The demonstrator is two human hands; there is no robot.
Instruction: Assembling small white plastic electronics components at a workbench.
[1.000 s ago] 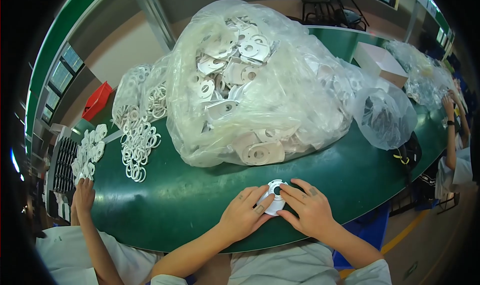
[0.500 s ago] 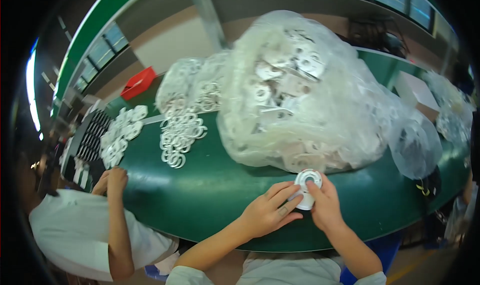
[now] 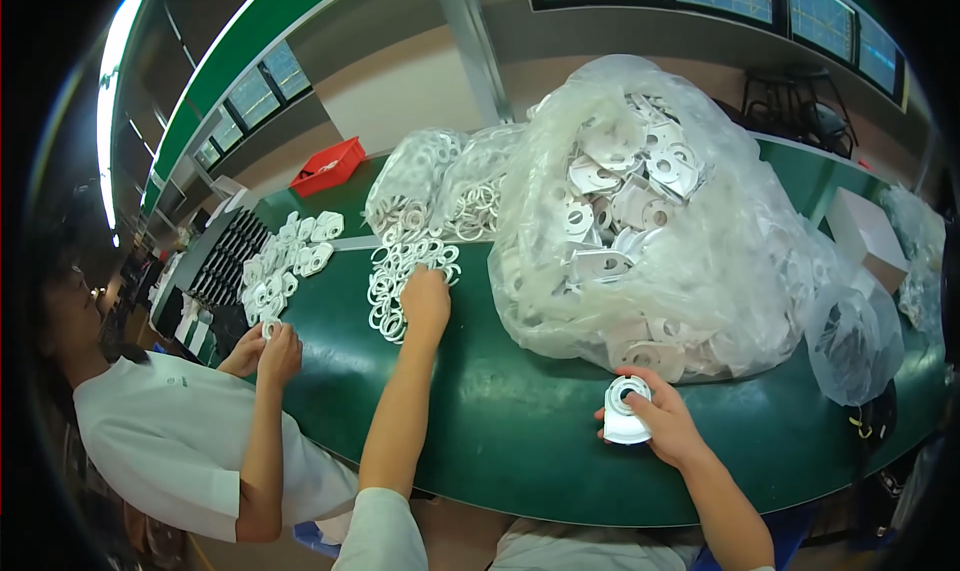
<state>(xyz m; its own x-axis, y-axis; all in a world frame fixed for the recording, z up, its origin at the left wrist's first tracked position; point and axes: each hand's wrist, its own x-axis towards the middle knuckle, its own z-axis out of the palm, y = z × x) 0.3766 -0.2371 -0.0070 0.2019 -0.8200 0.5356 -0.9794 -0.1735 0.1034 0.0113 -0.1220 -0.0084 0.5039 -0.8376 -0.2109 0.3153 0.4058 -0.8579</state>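
In my right hand [image 3: 665, 421] is a white plastic part [image 3: 628, 429], rounded at the top with a raised ring and a round hole, flat at the bottom. My thumb presses beside the hole, and the fingers wrap behind it. My left hand [image 3: 427, 303] reaches far forward into a loose pile of white plastic rings [image 3: 388, 289]. Its fingers are curled together at the pile's right side; the fingertips are partly hidden, so any ring between them cannot be made out. Behind the pile lie clear bags of rings [image 3: 415, 176].
A large clear bag [image 3: 540, 281] of white parts fills the green table's [image 3: 480, 411] middle. At left, a co-worker's hands [image 3: 275, 351] hold a small white piece near a heap of white parts [image 3: 290, 261]. A red bin [image 3: 328, 169] and white box [image 3: 865, 236] stand farther back.
My left hand has let go of the white part and moved left and forward to the rings. My right hand keeps the part. The co-worker's hands have shifted, and the view has tilted.
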